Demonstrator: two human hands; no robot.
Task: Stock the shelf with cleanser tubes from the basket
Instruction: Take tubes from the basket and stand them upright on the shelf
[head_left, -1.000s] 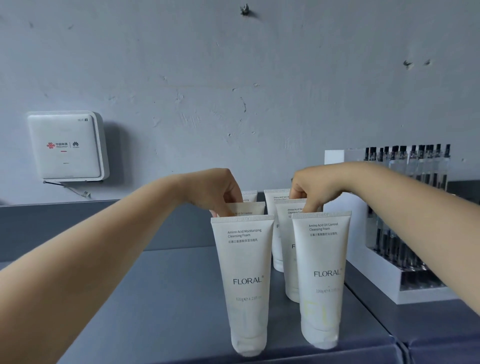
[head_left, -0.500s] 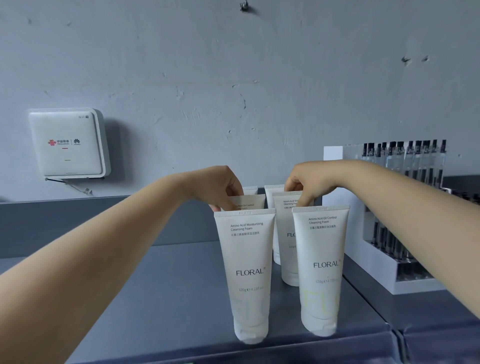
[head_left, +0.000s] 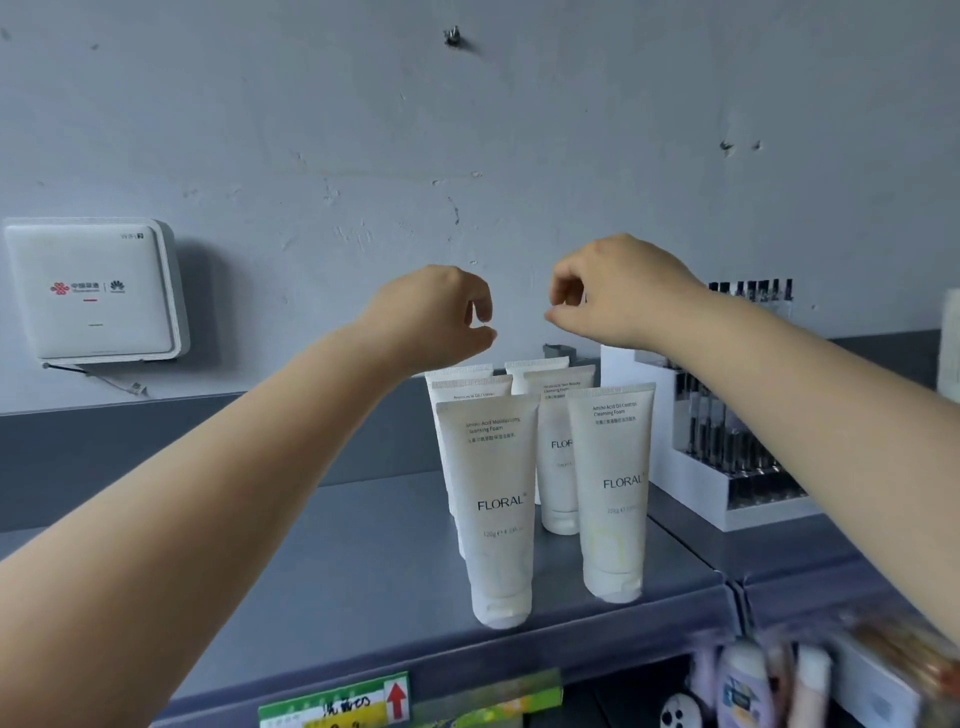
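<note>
Grey shelf (head_left: 363, 571): six upright cleanser tubes (head_left: 501, 509).

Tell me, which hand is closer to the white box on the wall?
The left. The left hand hangs above the tubes, on the side towards the white box. The right hand is farther away, over by the white rack.

Both bare forearms reach forward and upward from the lower corners, converging toward the middle. The left hand (head_left: 436, 317) is raised with its back up, fingers curled downward, thumb and forefinger tips nearly meeting and holding nothing. The right hand (head_left: 618, 291) mirrors it at about the same height, slightly higher, fingers curled, thumb and forefinger close together, also empty. The two hands are near each other but apart
</note>
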